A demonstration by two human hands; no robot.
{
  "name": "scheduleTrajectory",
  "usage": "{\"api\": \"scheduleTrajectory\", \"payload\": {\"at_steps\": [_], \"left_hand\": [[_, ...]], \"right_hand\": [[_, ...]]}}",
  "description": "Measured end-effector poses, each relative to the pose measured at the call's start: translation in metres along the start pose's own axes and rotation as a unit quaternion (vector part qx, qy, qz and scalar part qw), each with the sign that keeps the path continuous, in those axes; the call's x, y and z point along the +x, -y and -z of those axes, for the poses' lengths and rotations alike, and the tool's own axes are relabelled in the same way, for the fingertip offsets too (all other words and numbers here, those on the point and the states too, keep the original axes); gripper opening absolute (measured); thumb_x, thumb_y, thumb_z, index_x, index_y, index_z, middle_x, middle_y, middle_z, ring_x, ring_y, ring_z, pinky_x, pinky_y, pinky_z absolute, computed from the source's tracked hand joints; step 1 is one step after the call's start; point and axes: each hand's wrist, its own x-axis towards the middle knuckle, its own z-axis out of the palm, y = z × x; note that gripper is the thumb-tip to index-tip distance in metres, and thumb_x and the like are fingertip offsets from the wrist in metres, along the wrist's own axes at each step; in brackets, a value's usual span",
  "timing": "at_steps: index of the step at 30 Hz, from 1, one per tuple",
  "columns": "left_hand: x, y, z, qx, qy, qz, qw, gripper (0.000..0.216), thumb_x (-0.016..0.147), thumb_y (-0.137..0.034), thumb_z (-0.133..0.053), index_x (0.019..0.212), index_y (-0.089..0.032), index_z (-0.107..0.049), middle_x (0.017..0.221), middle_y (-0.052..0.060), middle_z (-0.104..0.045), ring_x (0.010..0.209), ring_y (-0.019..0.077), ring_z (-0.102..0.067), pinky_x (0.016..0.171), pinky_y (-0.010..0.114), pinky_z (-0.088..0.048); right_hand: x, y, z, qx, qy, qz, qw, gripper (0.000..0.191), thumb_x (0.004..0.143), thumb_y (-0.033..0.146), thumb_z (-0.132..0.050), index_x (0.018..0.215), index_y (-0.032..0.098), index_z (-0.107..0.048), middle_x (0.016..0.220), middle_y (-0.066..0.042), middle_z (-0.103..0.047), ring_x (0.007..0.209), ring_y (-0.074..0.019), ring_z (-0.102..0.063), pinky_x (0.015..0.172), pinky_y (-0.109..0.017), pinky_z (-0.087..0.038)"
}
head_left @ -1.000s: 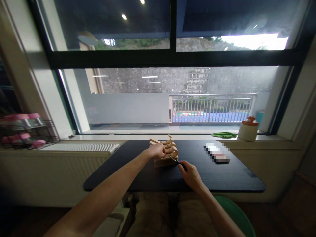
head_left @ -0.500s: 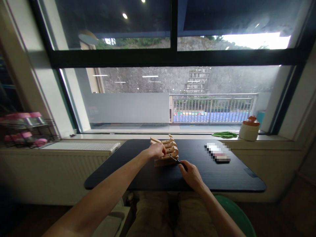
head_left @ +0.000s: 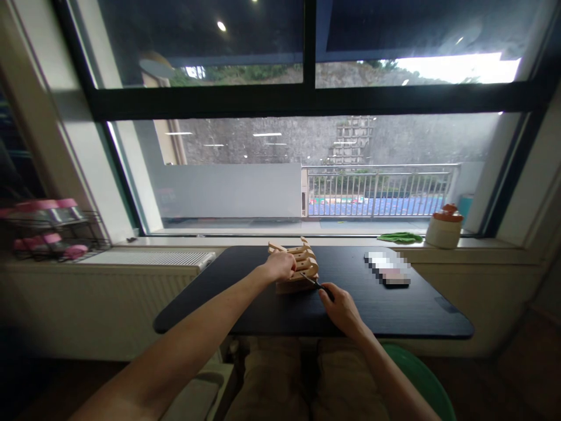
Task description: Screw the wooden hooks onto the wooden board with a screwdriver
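Observation:
A light wooden rack (head_left: 309, 264) with several curved slats, some with dark holes, stands on the dark table (head_left: 197, 298). My left hand (head_left: 281, 266) is closed over its left side, fingertips pinched down at the slats; whatever lies between them is hidden. In my right hand (head_left: 338, 301) is a screwdriver (head_left: 325, 290), its black handle in my fingers and its thin metal shaft angled up and left. The shaft's tip meets the nearest slat, close to my left fingertips; whether it touches I cannot tell.
A phone-like object (head_left: 388, 270), partly blurred out, lies on the table's right side. Behind, the window sill bears a green cloth (head_left: 400, 237) and a jar with an orange lid (head_left: 444, 228). A wire rack (head_left: 87, 228) of pink-lidded containers stands left, above a radiator (head_left: 109, 304).
Almost nothing differs. The whole view has shifted slightly; both hands, the screwdriver and the wooden rack keep nearly the same places relative to each other.

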Motion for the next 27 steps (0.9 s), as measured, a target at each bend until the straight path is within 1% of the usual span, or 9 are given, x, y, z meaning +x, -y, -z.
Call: {"api": "scheduleTrajectory", "payload": {"at_steps": [2, 3, 7, 12, 15, 18, 22, 25, 27], "left_hand": [[-0.002, -0.001, 0.001, 0.023, -0.002, -0.002, 1.000, 0.019, 0.075, -0.032, -0.057, 0.067, -0.018, -0.067, 0.077, 0.006, -0.066, 0.082, 0.0207, -0.058, 0.080, 0.033, -0.041], [-0.003, -0.001, 0.002, 0.032, -0.007, -0.004, 0.999, 0.021, 0.075, -0.032, -0.054, 0.067, -0.018, -0.068, 0.078, 0.005, -0.067, 0.082, 0.0207, -0.058, 0.080, 0.033, -0.040], [-0.007, 0.002, 0.003, 0.052, -0.026, -0.013, 0.998, 0.026, 0.077, -0.035, -0.047, 0.071, -0.021, -0.068, 0.085, 0.005, -0.067, 0.087, 0.0205, -0.057, 0.083, 0.033, -0.037], [-0.009, 0.002, -0.001, 0.049, -0.036, -0.022, 0.998, 0.025, 0.077, -0.032, -0.047, 0.071, -0.023, -0.069, 0.084, 0.004, -0.067, 0.088, 0.0208, -0.056, 0.085, 0.034, -0.035], [-0.012, 0.001, -0.004, 0.036, -0.050, -0.017, 0.998, 0.026, 0.079, -0.029, -0.045, 0.076, -0.024, -0.070, 0.090, 0.005, -0.067, 0.091, 0.0211, -0.056, 0.086, 0.036, -0.034], [-0.014, 0.001, -0.005, 0.021, -0.057, -0.008, 0.998, 0.025, 0.078, -0.029, -0.045, 0.081, -0.026, -0.070, 0.095, 0.004, -0.066, 0.093, 0.0212, -0.056, 0.086, 0.037, -0.034], [-0.014, 0.002, -0.005, 0.000, -0.053, 0.002, 0.999, 0.021, 0.076, -0.029, -0.050, 0.079, -0.026, -0.070, 0.093, 0.004, -0.066, 0.094, 0.0224, -0.055, 0.087, 0.038, -0.033], [-0.012, 0.002, -0.004, -0.013, -0.044, 0.007, 0.999, 0.018, 0.073, -0.029, -0.053, 0.077, -0.027, -0.071, 0.090, 0.004, -0.066, 0.095, 0.0238, -0.054, 0.087, 0.039, -0.033], [-0.012, 0.001, -0.003, -0.021, -0.041, 0.013, 0.999, 0.017, 0.071, -0.029, -0.055, 0.076, -0.027, -0.071, 0.091, 0.005, -0.065, 0.098, 0.0257, -0.052, 0.087, 0.041, -0.032]], "right_hand": [[0.000, 0.000, 0.000, 0.001, 0.000, 0.001, 1.000, 0.032, 0.084, 0.036, -0.041, 0.101, 0.020, -0.063, 0.090, -0.007, -0.069, 0.084, -0.0203, -0.063, 0.075, -0.028, -0.044], [0.000, 0.000, 0.001, 0.002, 0.001, 0.002, 1.000, 0.032, 0.084, 0.036, -0.041, 0.101, 0.020, -0.063, 0.090, -0.006, -0.069, 0.084, -0.0203, -0.063, 0.075, -0.028, -0.044], [0.000, 0.000, 0.001, 0.008, 0.004, 0.002, 1.000, 0.033, 0.084, 0.037, -0.041, 0.101, 0.020, -0.063, 0.090, -0.007, -0.069, 0.085, -0.0207, -0.063, 0.076, -0.028, -0.044], [0.000, 0.002, 0.002, 0.020, 0.002, -0.001, 1.000, 0.032, 0.083, 0.036, -0.042, 0.102, 0.020, -0.062, 0.091, -0.007, -0.068, 0.085, -0.0207, -0.062, 0.077, -0.029, -0.044], [-0.002, 0.006, 0.005, 0.032, -0.006, -0.001, 0.999, 0.030, 0.083, 0.035, -0.042, 0.103, 0.021, -0.059, 0.086, -0.005, -0.068, 0.083, -0.0194, -0.062, 0.073, -0.028, -0.044], [0.000, 0.013, 0.015, 0.042, -0.013, 0.005, 0.999, 0.027, 0.083, 0.035, -0.042, 0.098, 0.021, -0.058, 0.080, -0.003, -0.067, 0.075, -0.0171, -0.061, 0.067, -0.026, -0.044], [0.019, 0.028, 0.037, 0.043, -0.022, 0.028, 0.998, 0.026, 0.083, 0.036, -0.042, 0.096, 0.021, -0.058, 0.078, -0.002, -0.065, 0.068, -0.0147, -0.059, 0.065, -0.025, -0.043], [0.045, 0.044, 0.052, 0.031, -0.021, 0.051, 0.998, 0.024, 0.079, 0.036, -0.047, 0.096, 0.022, -0.058, 0.075, 0.000, -0.064, 0.067, -0.0136, -0.057, 0.064, -0.024, -0.041], [0.063, 0.054, 0.057, 0.022, -0.012, 0.066, 0.998, 0.022, 0.077, 0.035, -0.050, 0.091, 0.021, -0.060, 0.071, 0.001, -0.062, 0.064, -0.0126, -0.055, 0.061, -0.023, -0.040]]}}
